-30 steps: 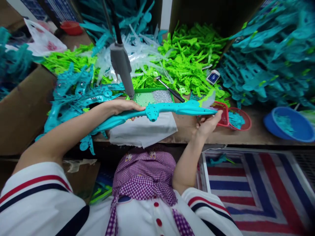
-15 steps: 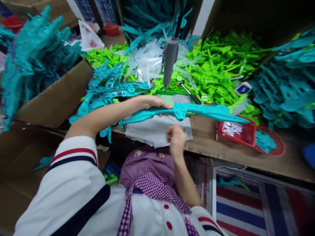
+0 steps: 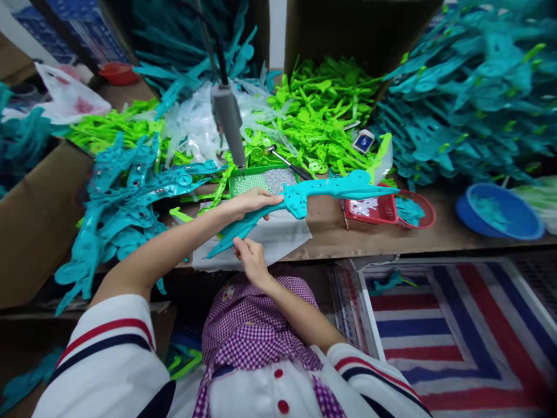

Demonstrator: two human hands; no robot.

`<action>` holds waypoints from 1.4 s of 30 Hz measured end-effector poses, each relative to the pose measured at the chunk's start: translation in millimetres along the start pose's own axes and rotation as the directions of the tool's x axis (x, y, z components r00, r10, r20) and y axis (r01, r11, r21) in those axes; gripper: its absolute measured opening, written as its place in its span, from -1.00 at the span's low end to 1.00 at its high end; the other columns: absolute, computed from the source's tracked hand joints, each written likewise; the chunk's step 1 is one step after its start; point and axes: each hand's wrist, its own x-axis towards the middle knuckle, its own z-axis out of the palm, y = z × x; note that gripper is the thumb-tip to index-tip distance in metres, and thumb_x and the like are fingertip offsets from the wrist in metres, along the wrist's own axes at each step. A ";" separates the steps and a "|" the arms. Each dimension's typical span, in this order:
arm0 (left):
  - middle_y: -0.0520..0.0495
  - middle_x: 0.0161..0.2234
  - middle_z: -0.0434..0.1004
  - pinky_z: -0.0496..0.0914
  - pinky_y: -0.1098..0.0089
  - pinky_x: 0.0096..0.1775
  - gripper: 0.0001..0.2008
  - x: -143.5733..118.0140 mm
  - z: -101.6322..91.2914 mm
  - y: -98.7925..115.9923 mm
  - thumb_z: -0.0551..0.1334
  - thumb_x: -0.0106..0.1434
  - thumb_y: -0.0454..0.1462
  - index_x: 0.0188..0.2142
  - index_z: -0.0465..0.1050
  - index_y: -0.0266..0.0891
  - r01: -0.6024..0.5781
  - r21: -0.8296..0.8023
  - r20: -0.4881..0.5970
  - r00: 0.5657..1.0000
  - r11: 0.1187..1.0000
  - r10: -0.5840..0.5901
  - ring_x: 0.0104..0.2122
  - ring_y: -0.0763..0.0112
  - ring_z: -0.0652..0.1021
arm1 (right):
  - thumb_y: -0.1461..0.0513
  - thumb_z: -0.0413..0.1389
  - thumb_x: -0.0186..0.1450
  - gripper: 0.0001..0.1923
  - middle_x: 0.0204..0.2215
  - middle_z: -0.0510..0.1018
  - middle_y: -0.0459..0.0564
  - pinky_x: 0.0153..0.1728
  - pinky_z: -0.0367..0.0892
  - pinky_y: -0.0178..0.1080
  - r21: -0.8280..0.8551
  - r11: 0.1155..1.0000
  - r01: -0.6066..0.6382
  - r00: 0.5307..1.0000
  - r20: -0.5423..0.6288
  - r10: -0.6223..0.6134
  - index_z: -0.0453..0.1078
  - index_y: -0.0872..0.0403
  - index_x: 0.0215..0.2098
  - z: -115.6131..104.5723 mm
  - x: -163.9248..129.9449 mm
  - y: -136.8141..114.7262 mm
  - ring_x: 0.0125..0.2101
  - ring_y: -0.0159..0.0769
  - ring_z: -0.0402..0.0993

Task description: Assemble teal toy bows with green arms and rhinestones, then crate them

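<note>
Holding a long teal plastic piece, your left hand has its fingers curled over the narrow shaft near the middle, thumb underneath, so the piece hangs just above the bench edge and slopes from low on your side to high on the far side. It is hard, matte moulded plastic: a slim pointed tail below your fingers, a knobbly hub pierced with small holes just past your fingertips, then a broad blade shape beyond. Your right hand sits just under the tail, fingers loosely bent and pinching toward the tip; whether they actually grip it cannot be told. Directly beneath both hands lies one white cloth, soft and creased, draped over the wooden bench. Just beyond your left fingertips stands one green tray of tiny glittering screws, with one grey cylindrical driver hanging over it. Farther past the blade are one red square basket, one red round bowl and one blue bowl. Heaps of teal, lime-green and clear plastic parts, too many to count, ring everything.
</note>
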 end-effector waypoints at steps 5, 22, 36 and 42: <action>-0.02 -0.49 0.54 0.27 0.44 -0.48 -0.58 -5.7 1.5 4.9 0.30 0.18 0.10 -0.31 0.61 -0.21 -0.067 0.076 0.010 0.998 0.995 0.066 -0.51 0.41 0.53 | -0.25 0.08 0.23 -0.43 -0.68 0.27 -0.20 -0.52 0.11 -0.33 0.094 0.995 0.030 0.992 0.116 -0.040 0.34 0.03 -0.58 -34.1 -8.2 -6.3 -0.59 -0.41 0.18; -0.13 -0.26 0.64 0.39 0.36 -0.35 -0.60 -47.4 31.8 -27.1 0.18 0.29 0.04 -0.21 0.60 -0.20 -0.258 0.343 0.096 0.966 0.903 0.239 -0.40 0.31 0.57 | -0.24 0.05 0.27 -0.42 -0.78 0.32 -0.16 -0.68 0.16 -0.33 -0.080 0.996 -0.024 0.973 -0.230 0.005 0.37 0.05 -0.56 -229.0 -87.0 -32.2 -0.74 -0.41 0.24; -0.05 -0.29 0.57 0.35 0.30 -0.25 -0.72 -68.9 122.5 -5.6 0.14 0.42 -0.08 -0.20 0.49 -0.22 -0.799 0.601 0.690 0.502 -0.026 0.522 -0.38 0.35 0.56 | -0.10 0.17 0.29 -0.52 -0.12 0.62 0.00 -0.13 0.44 -0.22 -0.614 0.767 -0.185 0.982 -0.144 0.121 0.47 -0.03 0.05 -216.3 -243.6 38.4 -0.13 -0.15 0.57; -0.16 0.13 0.48 0.15 0.12 0.22 -0.60 -80.4 156.1 5.1 0.25 0.37 -0.25 0.19 0.36 -0.10 -0.926 0.367 0.567 0.144 -0.092 0.811 0.13 0.21 0.47 | -0.06 0.26 0.17 -0.54 -0.30 0.63 0.09 -0.23 0.48 -0.13 -0.463 0.783 -0.415 0.521 -0.826 -0.213 0.47 0.10 -0.14 -165.2 -319.4 153.0 -0.30 -0.12 0.58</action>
